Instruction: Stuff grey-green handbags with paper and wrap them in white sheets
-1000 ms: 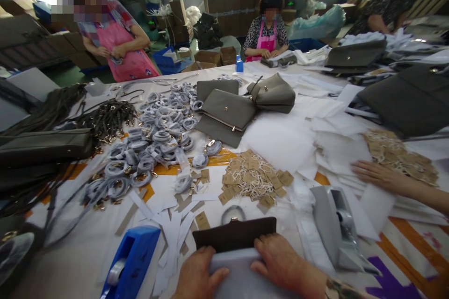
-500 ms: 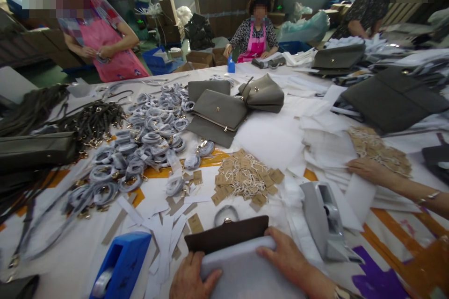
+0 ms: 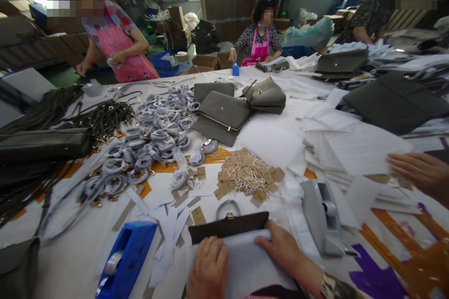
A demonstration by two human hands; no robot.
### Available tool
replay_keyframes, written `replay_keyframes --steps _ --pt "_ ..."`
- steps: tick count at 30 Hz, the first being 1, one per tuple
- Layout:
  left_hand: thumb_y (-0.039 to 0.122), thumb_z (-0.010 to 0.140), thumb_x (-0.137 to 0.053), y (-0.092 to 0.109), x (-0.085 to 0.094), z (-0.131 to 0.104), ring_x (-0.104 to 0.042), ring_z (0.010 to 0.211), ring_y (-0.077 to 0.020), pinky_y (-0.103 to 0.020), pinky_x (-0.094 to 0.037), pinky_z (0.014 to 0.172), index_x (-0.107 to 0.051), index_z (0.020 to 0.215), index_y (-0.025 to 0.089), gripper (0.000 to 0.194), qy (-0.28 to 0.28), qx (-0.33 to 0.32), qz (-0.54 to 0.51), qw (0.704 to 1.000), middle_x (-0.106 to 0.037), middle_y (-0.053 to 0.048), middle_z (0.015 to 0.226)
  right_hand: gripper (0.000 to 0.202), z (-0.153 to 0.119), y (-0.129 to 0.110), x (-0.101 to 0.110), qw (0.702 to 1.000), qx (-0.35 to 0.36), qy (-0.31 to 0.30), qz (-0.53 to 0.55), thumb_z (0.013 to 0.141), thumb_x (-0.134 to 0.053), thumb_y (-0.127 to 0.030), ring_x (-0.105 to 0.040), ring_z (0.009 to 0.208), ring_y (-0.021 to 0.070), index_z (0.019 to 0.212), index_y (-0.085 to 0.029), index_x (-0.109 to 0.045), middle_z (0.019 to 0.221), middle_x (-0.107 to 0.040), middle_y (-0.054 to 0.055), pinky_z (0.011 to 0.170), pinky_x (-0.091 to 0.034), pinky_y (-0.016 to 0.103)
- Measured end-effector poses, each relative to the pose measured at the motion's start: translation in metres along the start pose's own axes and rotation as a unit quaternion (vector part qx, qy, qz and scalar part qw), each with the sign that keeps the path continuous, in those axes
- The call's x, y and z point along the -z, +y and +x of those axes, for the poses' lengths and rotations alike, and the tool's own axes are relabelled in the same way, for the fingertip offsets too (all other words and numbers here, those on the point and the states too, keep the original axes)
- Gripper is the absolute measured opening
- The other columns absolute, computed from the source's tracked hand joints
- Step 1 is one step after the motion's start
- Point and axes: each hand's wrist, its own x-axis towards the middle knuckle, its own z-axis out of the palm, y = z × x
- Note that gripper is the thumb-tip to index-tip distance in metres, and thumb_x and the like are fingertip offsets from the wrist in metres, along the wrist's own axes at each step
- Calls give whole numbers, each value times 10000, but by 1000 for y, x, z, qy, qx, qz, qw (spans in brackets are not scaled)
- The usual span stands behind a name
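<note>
Where the left hand (image 3: 209,266) rests, the pale sheet (image 3: 247,261) lies beneath.

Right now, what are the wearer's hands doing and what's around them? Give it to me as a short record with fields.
Left hand: rests on the pale wrap
Right hand: holds the right side of the bag, thumb on the wrap
Bag flap: open, dark inside
Left of bag: blue tape dispenser
Right of bag: grey tape dispenser
Beyond bag: brown tags, heap of coiled straps
Far right: another person's hand
</note>
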Motion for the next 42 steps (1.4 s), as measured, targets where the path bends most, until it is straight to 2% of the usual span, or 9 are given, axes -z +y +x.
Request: replay_keyframes --steps 3,8,11,14,20,24,29,36,42 --pt "414 961 -577 8 2 11 -377 1498 -322 -550 -369 1234 -529 1461 310 513 -54 -95 -70 992 -440 -66 1607 371 -3 -2 3 999 14 3 -29 943 -617 -462 -719 1028 335 1166 -166 -613 1068 -760 140 853 -504 406" --pt "499 918 -662 6 3 20 -216 1565 -352 -655 -232 1254 -352 1558 413 716 -112 -127 -73 983 -222 -36 1705 433 -14 -11 12 984 63 28 -164 996 -550 -470 -694 1032 379 1201 -98 -637 1068 -732 209 878 -505 473" --pt "497 919 -666 4 1 17 -199 1571 -339 -645 -212 1258 -333 1563 421 729 -116 -131 -71 982 -194 -41 1712 439 -33 -15 15 960 150 91 -219 954 -629 -389 -571 1241 431 1290 -106 -628 1336 -621 263 1011 -433 555" --pt "507 941 -636 4 -3 14 -195 1573 -332 -641 -203 1258 -333 1564 415 699 -101 -131 -67 984 -196 -48 1712 517 -59 -22 14 934 285 97 -193 914 -692 -399 -476 1343 412 1375 -189 -586 1477 -535 205 1097 -350 564" --pt "603 1000 -472 3 -11 9 -240 1560 -321 -605 -206 1267 -390 1550 374 602 -54 -146 -77 985 -268 -56 1692 539 -73 -42 -3 889 438 -39 -131 817 -802 -459 -581 1065 301 1277 -246 -620 1198 -673 78 931 -426 430" --pt "527 986 -528 4 -6 8 -231 1563 -327 -614 -202 1264 -402 1544 363 595 -67 -142 -81 984 -251 -56 1697 112 -63 -44 -29 849 498 -20 -172 885 -705 -253 -600 863 237 975 -188 -690 924 -703 45 758 -434 360" --pt "406 968 -547 5 9 10 -291 1544 -290 -582 -243 1260 -395 1545 341 601 -84 -139 -103 981 -315 -44 1675 197 -60 -36 -50 819 550 1 -162 937 -637 -241 -533 669 172 747 -192 -624 736 -638 6 614 -360 312" --pt "653 875 -615 5 9 -1 -266 1550 -325 -610 -150 1277 -372 1560 322 798 -82 -112 -129 982 -276 -69 1690 243 -52 -18 -68 823 536 -105 -157 851 -708 -360 -531 678 168 708 -209 -581 755 -639 9 635 -363 324" --pt "773 805 -620 2 0 -11 -180 1571 -371 -688 -35 1259 -305 1588 341 948 -87 -103 -117 984 -192 -79 1712 256 -51 -11 -77 830 521 -132 -151 851 -657 -397 -525 703 180 695 -222 -553 762 -624 22 648 -333 353"
